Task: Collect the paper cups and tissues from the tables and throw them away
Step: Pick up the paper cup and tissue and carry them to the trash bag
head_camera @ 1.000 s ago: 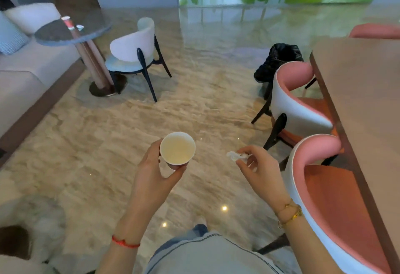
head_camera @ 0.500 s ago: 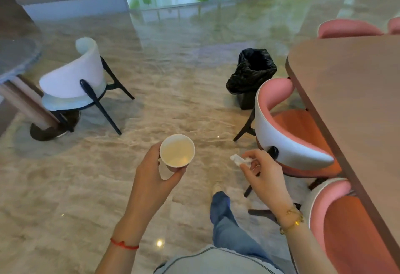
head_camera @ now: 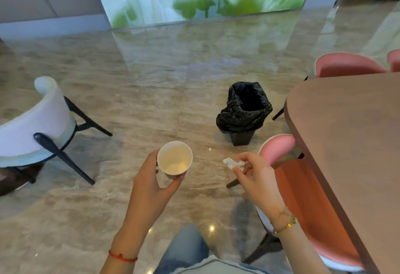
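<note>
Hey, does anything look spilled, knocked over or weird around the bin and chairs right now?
Nothing stands out. The bin stands upright, its black liner bunched loosely over the rim. The paper cup is held upright and looks empty; no spill shows on the floor.

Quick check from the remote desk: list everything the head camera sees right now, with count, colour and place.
White paper cup: one, looks empty, in left hand.
Crumpled white tissue: one, pinched in right hand.
Black-bagged waste bin: one, on floor ahead.
Brown wooden table: one, right.
Pink chairs: at least three, around table.
White chair with black legs: one, left.
Left hand: red string bracelet.
Right hand: gold bracelet.
</note>
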{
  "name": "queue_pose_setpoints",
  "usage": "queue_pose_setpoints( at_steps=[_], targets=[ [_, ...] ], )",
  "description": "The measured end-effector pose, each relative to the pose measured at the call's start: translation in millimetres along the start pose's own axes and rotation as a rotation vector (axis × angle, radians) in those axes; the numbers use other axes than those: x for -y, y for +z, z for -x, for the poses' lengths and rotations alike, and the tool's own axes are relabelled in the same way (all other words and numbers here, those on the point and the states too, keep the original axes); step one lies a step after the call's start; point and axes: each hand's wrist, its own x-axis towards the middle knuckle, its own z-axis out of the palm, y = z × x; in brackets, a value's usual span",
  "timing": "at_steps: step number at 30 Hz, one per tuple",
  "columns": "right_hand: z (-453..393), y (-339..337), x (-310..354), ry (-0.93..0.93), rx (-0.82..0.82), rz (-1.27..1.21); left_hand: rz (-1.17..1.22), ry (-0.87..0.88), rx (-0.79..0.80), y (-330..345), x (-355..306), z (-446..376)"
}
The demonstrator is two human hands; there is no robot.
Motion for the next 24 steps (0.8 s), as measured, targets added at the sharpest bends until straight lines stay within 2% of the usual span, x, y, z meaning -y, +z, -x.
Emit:
queue_pose_setpoints(
  at_steps=[6, 16, 24],
  targets=[
    [-113.9, 23.3, -37.7, 0.072, 0.021, 0.012, 0.015, 0.001, 0.033, 40.1, 29.6, -125.3],
    [-341.1, 37.8, -84.5, 0.115, -0.18, 0.046, 0.051, 0.126, 0.18, 111.0, 57.1, -385.1],
    [-467.5, 33.6, -133.5, 0.299, -0.24, 0.053, 0.06, 0.14, 0.33, 198.4, 69.5, -545.8]
  ],
)
